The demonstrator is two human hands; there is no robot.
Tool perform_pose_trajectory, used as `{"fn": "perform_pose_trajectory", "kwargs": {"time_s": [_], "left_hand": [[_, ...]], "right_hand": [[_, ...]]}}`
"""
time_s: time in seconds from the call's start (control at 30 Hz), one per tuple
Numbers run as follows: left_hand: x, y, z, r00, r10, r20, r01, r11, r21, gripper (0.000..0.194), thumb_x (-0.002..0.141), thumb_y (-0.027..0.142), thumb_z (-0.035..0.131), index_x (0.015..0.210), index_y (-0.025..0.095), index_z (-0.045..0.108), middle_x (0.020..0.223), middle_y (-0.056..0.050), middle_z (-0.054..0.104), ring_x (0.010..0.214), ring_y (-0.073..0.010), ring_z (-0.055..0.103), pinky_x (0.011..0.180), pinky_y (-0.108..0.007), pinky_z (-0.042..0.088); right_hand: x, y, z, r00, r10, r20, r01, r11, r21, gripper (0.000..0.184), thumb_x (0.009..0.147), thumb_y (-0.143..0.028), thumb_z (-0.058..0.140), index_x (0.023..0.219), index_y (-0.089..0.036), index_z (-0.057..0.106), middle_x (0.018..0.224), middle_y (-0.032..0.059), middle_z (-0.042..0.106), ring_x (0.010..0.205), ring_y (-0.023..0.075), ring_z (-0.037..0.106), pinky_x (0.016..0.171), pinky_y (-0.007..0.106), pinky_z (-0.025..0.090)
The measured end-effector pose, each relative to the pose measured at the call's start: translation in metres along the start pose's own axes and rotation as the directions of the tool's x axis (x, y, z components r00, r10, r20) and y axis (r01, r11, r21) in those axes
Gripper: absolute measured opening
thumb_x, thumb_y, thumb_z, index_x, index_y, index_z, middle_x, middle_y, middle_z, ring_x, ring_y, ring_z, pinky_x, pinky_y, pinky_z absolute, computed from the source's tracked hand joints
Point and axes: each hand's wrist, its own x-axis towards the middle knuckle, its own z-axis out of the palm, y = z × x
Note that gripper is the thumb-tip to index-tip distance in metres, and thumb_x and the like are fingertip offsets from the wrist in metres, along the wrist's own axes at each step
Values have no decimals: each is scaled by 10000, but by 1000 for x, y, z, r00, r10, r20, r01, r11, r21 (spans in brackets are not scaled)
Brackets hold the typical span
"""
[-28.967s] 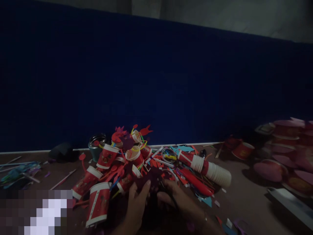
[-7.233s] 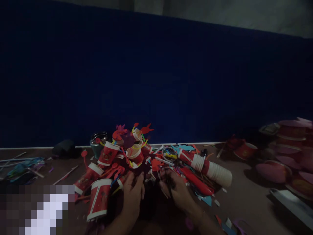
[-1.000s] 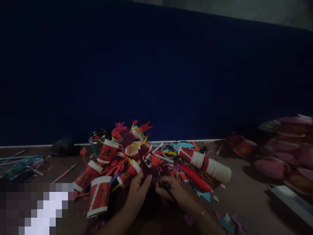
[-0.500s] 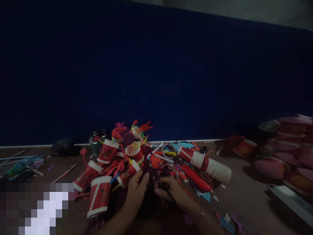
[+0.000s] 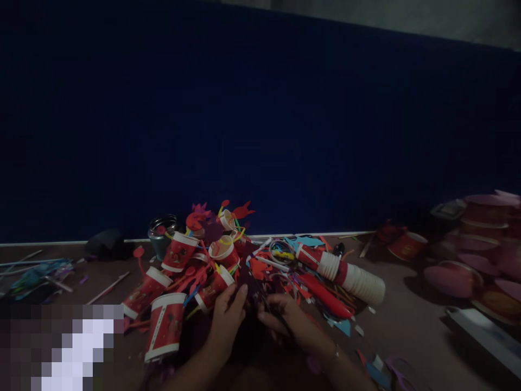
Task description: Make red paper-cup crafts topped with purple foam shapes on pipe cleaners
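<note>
Fingers, left hand (image 5: 228, 312): the near edge of a dark purple sheet (image 5: 248, 276) appears to be pinched between thumb and forefinger.
Fingers, right hand (image 5: 290, 317): they are curled around a dark tool (image 5: 283, 323), seemingly scissors; whether its blades are spread or closed cannot be told.
Purple sheet: thin, irregular in outline and nearly lost in the dim light; its material cannot be made out.
Table (image 5: 401, 320): a brown top is strewn with small scraps, and its far edge is lined by a narrow white strip.
Room: the far edge is backed by a tall blue partition (image 5: 260, 125), above which a grey wall (image 5: 391, 21) is seen.
Cups: red-and-white cups (image 5: 165, 326) are heaped left of the hands; nested cups (image 5: 362, 283) are laid sideways on the right.
Far edge: a metal-rimmed jar (image 5: 158, 244) is placed just beside it, behind the heap.
Right side: pink and red pieces (image 5: 451, 279) are piled there, well apart from the hands.
Sheet and fingers: it is extended from the left fingertips toward the far edge, with the tool held just beside it on the right.
</note>
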Motion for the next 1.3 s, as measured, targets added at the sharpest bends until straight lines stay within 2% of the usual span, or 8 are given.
{"fn": "perform_pose_trajectory", "kwargs": {"time_s": [0.1, 0.2, 0.33, 0.5, 0.73, 1.0, 1.17, 1.3], "left_hand": [[-3, 0, 3, 995, 60, 83, -64, 997, 46, 321, 695, 471, 639, 746, 155, 610, 621, 16, 577, 571, -109, 492, 549, -207, 400], [-4, 2, 4, 980, 110, 165, -119, 992, 46, 304, 723, 448, 620, 695, 146, 612, 624, 3, 592, 605, -130, 509, 602, -232, 414], [-3, 3, 3, 979, 54, 199, -50, 998, -22, 295, 689, 434, 658, 689, 145, 603, 585, 22, 559, 555, -114, 483, 555, -222, 390], [-2, 3, 2, 989, -33, 145, 36, 999, -17, 336, 629, 459, 697, 619, 144, 580, 540, 36, 536, 512, -91, 468, 511, -199, 351], [-6, 8, 2, 995, -60, 77, 57, 998, 31, 362, 609, 487, 694, 606, 148, 566, 530, 33, 541, 511, -87, 468, 500, -192, 342], [-7, 11, 4, 995, -95, -2, 95, 995, -8, 385, 578, 521, 698, 639, 175, 541, 581, 43, 557, 554, -94, 500, 532, -188, 386], [-5, 11, 3, 996, 5, 87, -11, 998, 61, 408, 633, 534, 659, 553, 168, 498, 508, 55, 476, 483, -77, 428, 472, -183, 325], [-5, 11, 2, 993, 10, 114, -17, 998, 62, 417, 641, 538, 653, 557, 168, 481, 511, 54, 466, 497, -79, 418, 481, -183, 328]], "right_hand": [[-1, -3, 1, 1000, -9, -13, 9, 1000, -11, 356, 667, -467, 701, 702, -168, 511, 468, -78, 475, 386, 55, 408, 379, 160, 308], [-2, -5, 2, 999, -52, 0, 52, 999, -4, 369, 663, -480, 699, 686, -166, 507, 504, -63, 502, 427, 64, 438, 411, 170, 328], [-2, -4, 1, 998, -55, -7, 55, 998, 2, 396, 644, -509, 702, 664, -166, 504, 499, -66, 483, 427, 59, 419, 412, 171, 323], [-1, -2, -1, 1000, -18, -1, 18, 998, -56, 400, 660, -526, 681, 693, -159, 527, 488, -74, 461, 404, 50, 399, 394, 163, 315], [-1, -2, 0, 1000, 5, -3, -5, 998, -67, 389, 659, -515, 685, 691, -162, 525, 467, -81, 454, 379, 49, 398, 379, 160, 317], [-2, -3, -2, 1000, 28, 3, -28, 999, -33, 385, 653, -508, 694, 722, -158, 550, 430, -88, 446, 354, 48, 385, 355, 152, 290], [-2, -1, 0, 1000, 7, 13, -7, 1000, 18, 393, 646, -501, 703, 778, -156, 570, 482, -69, 508, 390, 62, 441, 392, 165, 348], [-2, -3, 0, 1000, 11, -16, -11, 1000, -14, 370, 648, -487, 707, 738, -155, 572, 457, -79, 478, 377, 54, 416, 377, 157, 324]]}}
